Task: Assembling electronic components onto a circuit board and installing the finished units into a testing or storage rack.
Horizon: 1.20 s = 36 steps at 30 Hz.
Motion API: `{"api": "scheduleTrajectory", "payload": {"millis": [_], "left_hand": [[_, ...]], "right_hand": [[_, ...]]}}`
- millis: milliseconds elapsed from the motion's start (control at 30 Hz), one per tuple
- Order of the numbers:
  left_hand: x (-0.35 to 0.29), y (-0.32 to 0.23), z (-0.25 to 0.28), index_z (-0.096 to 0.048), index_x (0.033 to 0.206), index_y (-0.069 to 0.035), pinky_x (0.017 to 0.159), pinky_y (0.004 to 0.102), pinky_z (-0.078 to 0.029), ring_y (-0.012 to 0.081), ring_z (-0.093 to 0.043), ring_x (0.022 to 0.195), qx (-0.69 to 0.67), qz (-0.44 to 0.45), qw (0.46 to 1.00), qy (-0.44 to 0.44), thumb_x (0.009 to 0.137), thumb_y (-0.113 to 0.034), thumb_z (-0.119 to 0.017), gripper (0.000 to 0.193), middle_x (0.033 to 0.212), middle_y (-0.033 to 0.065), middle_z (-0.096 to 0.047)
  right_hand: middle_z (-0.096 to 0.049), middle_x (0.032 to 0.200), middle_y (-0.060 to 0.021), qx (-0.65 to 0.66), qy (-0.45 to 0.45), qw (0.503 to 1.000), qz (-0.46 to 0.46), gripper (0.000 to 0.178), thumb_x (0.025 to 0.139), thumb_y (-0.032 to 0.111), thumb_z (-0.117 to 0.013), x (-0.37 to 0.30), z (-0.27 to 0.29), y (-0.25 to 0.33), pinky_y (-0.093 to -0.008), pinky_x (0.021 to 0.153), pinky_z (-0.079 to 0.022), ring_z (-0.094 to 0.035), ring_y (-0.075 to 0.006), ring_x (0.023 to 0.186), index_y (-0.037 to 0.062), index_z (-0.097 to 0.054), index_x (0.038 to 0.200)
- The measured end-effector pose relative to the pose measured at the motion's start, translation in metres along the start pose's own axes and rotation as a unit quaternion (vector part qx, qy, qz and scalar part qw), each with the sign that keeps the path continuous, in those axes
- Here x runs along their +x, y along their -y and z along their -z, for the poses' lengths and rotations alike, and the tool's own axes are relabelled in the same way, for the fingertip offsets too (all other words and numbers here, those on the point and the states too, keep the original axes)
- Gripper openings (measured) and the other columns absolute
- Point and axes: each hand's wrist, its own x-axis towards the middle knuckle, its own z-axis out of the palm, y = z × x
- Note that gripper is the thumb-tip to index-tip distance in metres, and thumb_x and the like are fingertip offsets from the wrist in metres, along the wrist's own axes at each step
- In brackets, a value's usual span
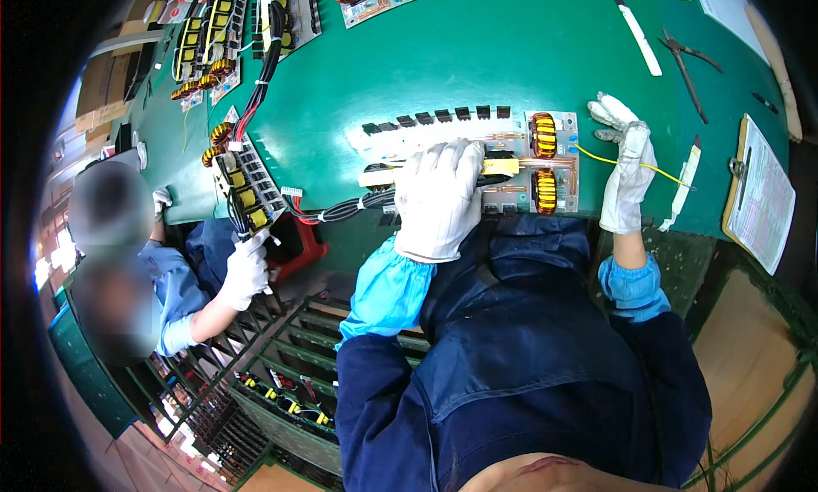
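Observation:
My left hand (439, 204), in a white glove, is closed over the middle of a circuit board (565, 127) at the near table edge. Its fingers curl over the yellow-wrapped parts (501, 166) in the board's middle. Two copper-wound ring coils (544, 136) stand at the board's right end, and a row of black components (441, 115) lines its far side. My right hand (626, 170), also gloved, is just right of the board with fingers stretched out. A thin yellow wire (594, 155) runs from the board across this hand. A black cable bundle (341, 209) leads left from the board.
On the green table (409, 57) lie pliers (684, 70), a white-handled tool (639, 36), another white tool (684, 181) and a clipboard (758, 194). More boards (209, 45) stand far left. To the left, a co-worker's gloved hand (247, 275) holds another board (247, 185).

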Motion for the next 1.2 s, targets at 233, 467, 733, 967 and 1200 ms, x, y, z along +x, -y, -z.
{"api": "scheduleTrajectory", "payload": {"millis": [233, 467, 733, 967, 1200], "left_hand": [[0.013, -0.003, 0.008, -0.060, 0.126, -0.009, 0.086, 0.0454, -0.049, 0.0300, -0.063, 0.097, -0.011, -0.010, 0.998, 0.058, 0.080, -0.030, -0.078, 0.054, 0.102, 0.0097, -0.065], [0.012, 0.006, 0.005, -0.062, 0.110, -0.006, 0.081, 0.0455, -0.051, 0.0303, -0.065, 0.094, -0.038, -0.089, 0.995, 0.025, 0.081, -0.013, -0.067, 0.031, 0.093, 0.0119, -0.066], [-0.010, 0.008, -0.005, -0.061, 0.127, -0.005, 0.082, 0.0404, -0.051, 0.0255, -0.066, 0.095, 0.006, -0.087, 0.995, -0.050, 0.076, -0.014, -0.070, 0.053, 0.109, 0.0099, -0.069], [-0.015, 0.009, 0.002, -0.060, 0.132, -0.005, 0.080, 0.0396, -0.051, 0.0260, -0.067, 0.093, 0.029, -0.101, 0.993, -0.058, 0.074, -0.013, -0.070, 0.060, 0.109, 0.0104, -0.069], [-0.012, 0.004, 0.024, -0.060, 0.134, -0.007, 0.075, 0.0409, -0.047, 0.0260, -0.063, 0.086, -0.003, -0.085, 0.995, -0.042, 0.070, -0.008, -0.072, 0.065, 0.097, 0.0078, -0.067]], "right_hand": [[-0.064, 0.134, -0.0174, 0.013, 0.027, 0.999, 0.033, 0.058, 0.107, 0.044, -0.045, 0.000, -0.003, 0.007, -0.0366, 0.097, -0.052, -0.065, -0.0248, 0.119, -0.0041, -0.054, 0.139], [-0.049, 0.151, -0.0184, -0.073, 0.073, 0.992, 0.078, 0.059, 0.095, 0.014, -0.064, -0.008, -0.004, 0.027, -0.0416, 0.115, -0.036, -0.048, -0.0293, 0.139, -0.0007, -0.044, 0.148], [-0.042, 0.157, -0.0177, -0.130, 0.194, 0.969, 0.076, 0.085, 0.084, 0.027, -0.078, -0.027, 0.025, 0.066, -0.0424, 0.116, -0.037, -0.044, -0.0314, 0.143, 0.0005, -0.036, 0.154], [-0.040, 0.157, -0.0201, -0.125, 0.233, 0.962, 0.064, 0.097, 0.075, 0.001, -0.077, -0.045, 0.027, 0.066, -0.0420, 0.117, -0.038, -0.046, -0.0329, 0.142, 0.0021, -0.028, 0.158], [-0.039, 0.158, -0.0206, -0.018, 0.221, 0.975, 0.017, 0.099, 0.070, -0.015, -0.057, -0.044, 0.023, 0.070, -0.0420, 0.120, -0.033, -0.044, -0.0328, 0.143, 0.0031, -0.022, 0.161]]}}
